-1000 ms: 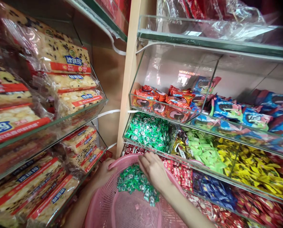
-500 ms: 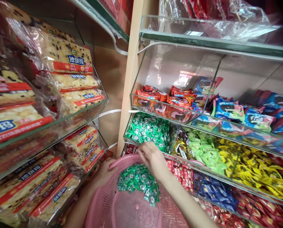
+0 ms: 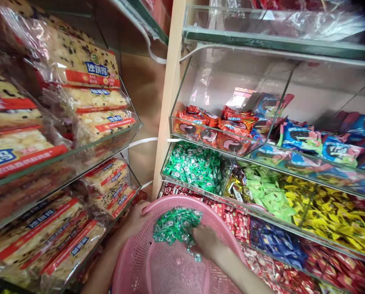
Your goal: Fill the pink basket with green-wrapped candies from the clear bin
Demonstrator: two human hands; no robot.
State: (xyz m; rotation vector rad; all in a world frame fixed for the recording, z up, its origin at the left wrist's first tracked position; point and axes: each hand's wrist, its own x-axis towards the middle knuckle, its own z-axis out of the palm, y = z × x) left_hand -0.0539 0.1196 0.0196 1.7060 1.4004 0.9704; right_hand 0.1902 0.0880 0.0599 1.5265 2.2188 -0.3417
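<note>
My left hand (image 3: pixel 138 218) grips the left rim of a pink plastic basket (image 3: pixel 228 228) with a perforated wall. Inside, a heap of small green-wrapped candies (image 3: pixel 173 224) lies against the far side. My right hand (image 3: pixel 209 243) is down in the basket at the right edge of this heap, its fingers curled towards the candies. Motion blur hides whether it has any in its grasp. Just beyond the rim, a clear bin (image 3: pixel 197 188) on the shelf holds many of the same green-wrapped candies (image 3: pixel 193 165).
Right of the green bin lie light green candies (image 3: pixel 265 190) and yellow candies (image 3: pixel 326 212). Red packs (image 3: pixel 209 130) sit in the bin above. Packaged pastry bars (image 3: pixel 90 67) fill the left shelves. A wooden post (image 3: pixel 166 94) divides the two shelf units.
My right hand has moved from above the far rim, beside the green candy bin, down into the basket at the candy heap. My left hand keeps its hold on the rim.
</note>
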